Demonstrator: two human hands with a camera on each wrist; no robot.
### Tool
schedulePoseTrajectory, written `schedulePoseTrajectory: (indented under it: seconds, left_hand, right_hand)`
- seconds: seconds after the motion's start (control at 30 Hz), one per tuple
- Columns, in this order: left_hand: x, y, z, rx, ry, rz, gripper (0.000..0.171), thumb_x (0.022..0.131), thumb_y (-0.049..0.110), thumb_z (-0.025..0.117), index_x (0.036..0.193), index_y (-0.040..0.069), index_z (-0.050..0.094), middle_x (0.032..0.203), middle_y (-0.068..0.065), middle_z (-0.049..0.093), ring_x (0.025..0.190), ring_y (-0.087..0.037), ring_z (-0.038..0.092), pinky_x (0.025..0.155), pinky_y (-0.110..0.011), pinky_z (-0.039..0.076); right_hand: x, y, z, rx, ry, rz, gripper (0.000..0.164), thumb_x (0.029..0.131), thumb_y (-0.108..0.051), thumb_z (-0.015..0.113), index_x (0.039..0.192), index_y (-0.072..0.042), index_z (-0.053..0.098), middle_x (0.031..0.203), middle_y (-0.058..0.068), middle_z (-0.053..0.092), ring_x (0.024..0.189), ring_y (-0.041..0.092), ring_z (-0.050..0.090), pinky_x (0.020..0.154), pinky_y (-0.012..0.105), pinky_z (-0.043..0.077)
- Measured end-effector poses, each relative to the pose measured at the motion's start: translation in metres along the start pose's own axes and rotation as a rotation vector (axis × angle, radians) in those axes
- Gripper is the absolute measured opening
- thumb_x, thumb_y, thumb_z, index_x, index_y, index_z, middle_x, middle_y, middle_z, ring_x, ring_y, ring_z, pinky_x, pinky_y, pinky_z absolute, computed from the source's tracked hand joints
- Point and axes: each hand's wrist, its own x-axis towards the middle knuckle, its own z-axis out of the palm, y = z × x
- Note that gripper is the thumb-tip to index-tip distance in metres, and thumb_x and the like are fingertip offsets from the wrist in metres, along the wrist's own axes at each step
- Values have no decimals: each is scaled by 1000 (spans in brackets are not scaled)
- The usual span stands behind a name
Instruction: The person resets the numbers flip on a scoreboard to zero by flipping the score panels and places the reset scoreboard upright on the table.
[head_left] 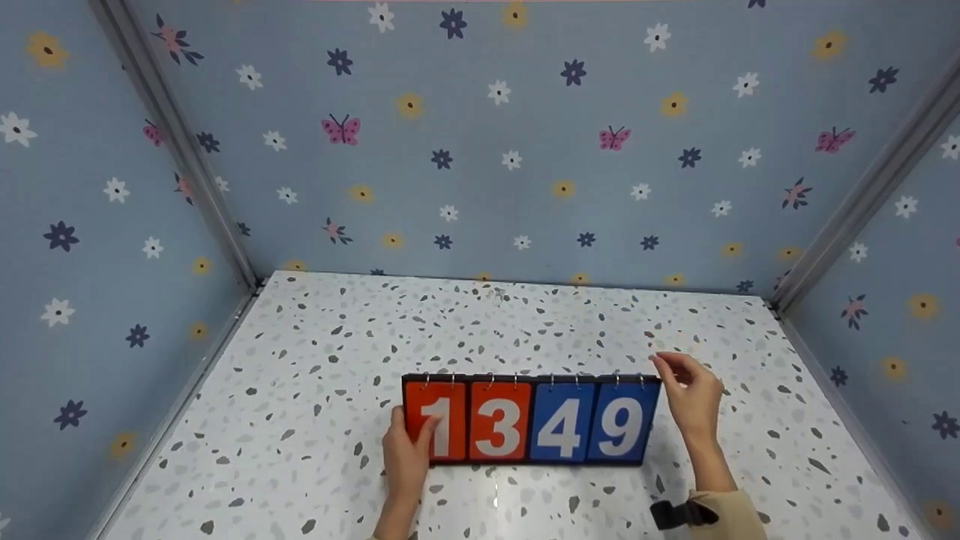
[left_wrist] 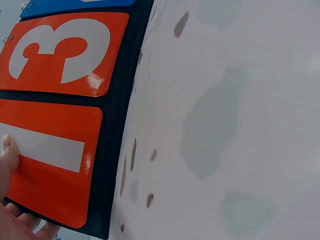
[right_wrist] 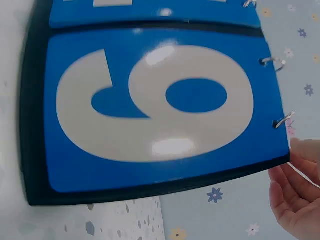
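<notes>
A flip scoreboard [head_left: 501, 420] with a black backing leans tilted, its front showing red cards "1" and "3" and blue cards "4" and "9". My left hand [head_left: 407, 450] grips its left end, thumb [left_wrist: 9, 152] across the red "1" card and the other fingers behind the backing. At the top right corner is my right hand [head_left: 694, 394]. Its thumb and fingertips close about that corner in the right wrist view, beside the blue "9" card [right_wrist: 150, 145]. Metal rings [right_wrist: 284, 120] join the cards to the top edge.
The scoreboard is over a white speckled tabletop [head_left: 315, 390]. Blue panels [head_left: 480, 135] printed with flowers and butterflies stand at the back and both sides, with grey metal posts [head_left: 176, 142] at the corners. A black strap [head_left: 682, 514] is at the right wrist.
</notes>
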Motion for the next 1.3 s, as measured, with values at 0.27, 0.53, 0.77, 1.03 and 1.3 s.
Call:
schedulePoseTrajectory:
  seconds: [0.27,0.53,0.77,1.03,1.3]
  left_hand:
    - [-1,0,0,1,1,11,36,78,25,70,94,3,47,73,-4,55,62,-14,46,56,-28,42]
    - [-1,0,-1,-6,-17,-31,38,78,29,69,97,4,48,79,-5,57,65,-14,47,59,-27,41]
    - [0,0,-1,1,-9,-13,37,78,28,69,95,3,47,74,-4,53,63,-14,45,57,-27,40]
    - [-1,-1,-1,-10,-7,-8,36,78,27,69,94,3,48,72,-4,54,61,-14,46,56,-27,41]
    - [-1,-1,0,-5,13,24,36,77,26,70,92,2,48,67,-2,50,59,-14,44,55,-27,41]
  right_hand:
    - [-36,-7,-6,69,119,85,12,79,-2,67,89,3,65,81,12,65,68,0,55,61,10,42]
    - [-72,62,14,164,103,86,26,78,-16,72,101,-8,63,92,6,64,75,9,60,64,13,44]
    - [-84,37,14,114,92,169,34,71,-8,77,100,3,61,88,15,63,72,9,60,63,12,45]
    - [-98,109,38,-78,66,259,38,70,-28,77,100,-10,63,89,2,64,75,12,60,64,17,47]
    - [-100,114,44,-116,73,326,35,67,-33,79,90,-14,60,82,-2,60,71,10,57,59,13,44]
